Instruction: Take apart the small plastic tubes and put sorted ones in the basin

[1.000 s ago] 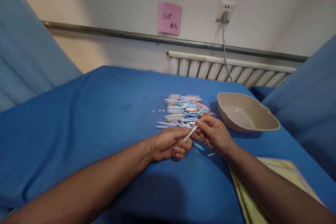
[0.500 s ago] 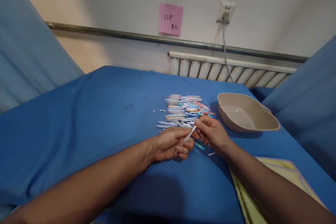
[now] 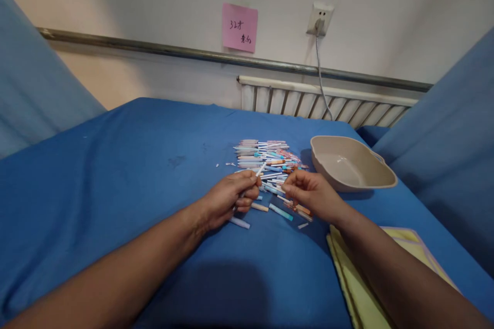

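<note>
My left hand point(image 3: 235, 193) is closed around a slim white pen part point(image 3: 261, 169). The part's upper end sticks out past the thumb, and my fingers hide its lower end. To the right, my right hand point(image 3: 309, 190) is pinched over the near side of the pile; whatever its fingertips hold, if anything, is hidden. Between and behind the hands lies a pile of pens and pen parts point(image 3: 262, 157), with pale barrels and thin white tubes. Nearer to me are a teal pen part point(image 3: 281, 212), a pale lilac pen part point(image 3: 240, 222) and a small white piece point(image 3: 303, 225).
A beige basin point(image 3: 353, 185) stands right of the pile. A folded yellow cloth point(image 3: 347, 277) lies partly under my right forearm. The blue cover point(image 3: 154, 164) spreads below. A pipe, a radiator point(image 3: 278, 100), a plugged socket point(image 3: 320, 18) and a pink note point(image 3: 240, 27) are behind.
My hands have moved apart: the left went left with the white pen part, whose end has left my right fingers. The view has shifted slightly, and loose pen parts below now show.
</note>
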A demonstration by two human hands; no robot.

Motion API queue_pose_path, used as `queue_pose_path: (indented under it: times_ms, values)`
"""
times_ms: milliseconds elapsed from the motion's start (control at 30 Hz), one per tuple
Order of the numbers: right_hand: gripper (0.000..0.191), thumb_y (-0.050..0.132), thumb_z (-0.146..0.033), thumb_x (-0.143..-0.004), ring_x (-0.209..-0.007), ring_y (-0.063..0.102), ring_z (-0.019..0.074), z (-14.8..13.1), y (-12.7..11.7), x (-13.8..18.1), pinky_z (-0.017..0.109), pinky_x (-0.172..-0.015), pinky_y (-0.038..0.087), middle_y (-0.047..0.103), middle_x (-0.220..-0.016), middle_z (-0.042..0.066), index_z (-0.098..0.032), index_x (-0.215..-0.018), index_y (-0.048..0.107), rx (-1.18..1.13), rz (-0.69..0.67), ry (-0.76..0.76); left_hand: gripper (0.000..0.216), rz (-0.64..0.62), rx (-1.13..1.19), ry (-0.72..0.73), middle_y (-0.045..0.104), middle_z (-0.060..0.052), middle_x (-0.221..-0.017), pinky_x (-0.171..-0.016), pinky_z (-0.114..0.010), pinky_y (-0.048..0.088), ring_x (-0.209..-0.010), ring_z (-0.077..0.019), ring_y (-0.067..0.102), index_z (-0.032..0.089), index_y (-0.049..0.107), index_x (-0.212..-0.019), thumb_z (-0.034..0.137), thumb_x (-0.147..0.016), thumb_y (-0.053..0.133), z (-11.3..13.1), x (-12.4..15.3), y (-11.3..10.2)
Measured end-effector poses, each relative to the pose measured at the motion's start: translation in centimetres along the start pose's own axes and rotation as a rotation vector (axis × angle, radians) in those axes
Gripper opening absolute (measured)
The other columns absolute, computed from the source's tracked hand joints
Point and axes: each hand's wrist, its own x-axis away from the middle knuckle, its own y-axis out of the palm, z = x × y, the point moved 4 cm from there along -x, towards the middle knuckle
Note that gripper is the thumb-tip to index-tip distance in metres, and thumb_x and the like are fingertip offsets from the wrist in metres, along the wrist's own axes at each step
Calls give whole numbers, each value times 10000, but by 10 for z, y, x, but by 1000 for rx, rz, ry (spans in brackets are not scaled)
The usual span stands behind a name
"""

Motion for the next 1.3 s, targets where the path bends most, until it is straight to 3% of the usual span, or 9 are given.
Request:
queue_pose_path:
  times_ms: [133, 200, 300, 433, 533, 633, 700, 933, 1300]
  values:
    - [58, 620, -249, -806, -640, 557, 151, 0, 12, 9, 253, -584, 371, 644, -717, 25, -191, -795, 617, 611, -154, -65, 143, 72, -32, 31, 317, 83, -554, -389, -143, 156, -406, -34, 177, 168, 465, -811, 279, -901, 469, 5, 2, -4]
    - [79, 611, -215, -808, -776, 599, 195, -1, 19, 13, 277, -664, 387, 678, -839, 73, -178, -872, 636, 875, -178, -75, 142, 84, -44, 38, 312, 84, -544, -388, -144, 147, -408, -36, 170, 167, 460, -800, 273, -894, 469, 5, 2, -4]
    - [162, 559, -182, -833, -906, 603, 228, -2, 26, 16, 301, -760, 402, 674, -970, 117, -156, -977, 629, 1008, -222, -77, 141, 92, -66, 45, 314, 85, -536, -391, -142, 142, -413, -37, 159, 166, 455, -793, 266, -891, 467, 4, 2, -3]
    - [177, 548, -174, -819, -781, 598, 190, -2, 24, 9, 290, -708, 428, 654, -854, 76, -165, -985, 610, 723, -97, -108, 153, 68, -93, 47, 320, 85, -534, -394, -146, 139, -417, -40, 156, 168, 458, -799, 282, -901, 459, 1, 1, -5]
    - [208, 572, -309, -820, -575, 546, 143, 1, 9, -1, 261, -560, 433, 578, -657, -6, -177, -980, 586, 110, 146, -29, 171, 17, -116, 28, 316, 84, -533, -397, -156, 133, -426, -43, 158, 162, 468, -795, 295, -902, 462, -3, 2, -1]
    - [279, 697, -382, -731, -556, 543, 113, 4, 0, -8, 236, -546, 455, 579, -641, -25, -176, -890, 596, -446, 238, 56, 171, -46, -145, -13, 322, 83, -531, -397, -172, 125, -427, -47, 169, 163, 470, -799, 300, -900, 460, -8, 5, 6]
    - [286, 758, -355, -685, -564, 544, 95, 3, -3, -9, 215, -560, 463, 590, -639, -24, -165, -837, 607, -637, 267, 71, 174, -91, -152, -28, 324, 84, -530, -398, -184, 118, -423, -49, 173, 169, 465, -804, 314, -900, 459, -10, 6, 10]
    - [221, 767, -284, -708, -627, 572, 95, 4, 0, -7, 199, -589, 495, 605, -681, -7, -152, -829, 639, -789, 244, 73, 203, -157, -197, -15, 331, 81, -547, -408, -197, 125, -429, -54, 199, 165, 478, -821, 351, -903, 463, -16, 5, 10]
    - [273, 775, -347, -681, -592, 560, 95, -2, 4, -5, 212, -568, 469, 598, -671, -26, -180, -849, 640, -636, 223, 4, 224, -140, -256, -5, 337, 76, -552, -408, -194, 136, -443, -63, 209, 167, 477, -834, 377, -908, 451, -18, 4, 9]
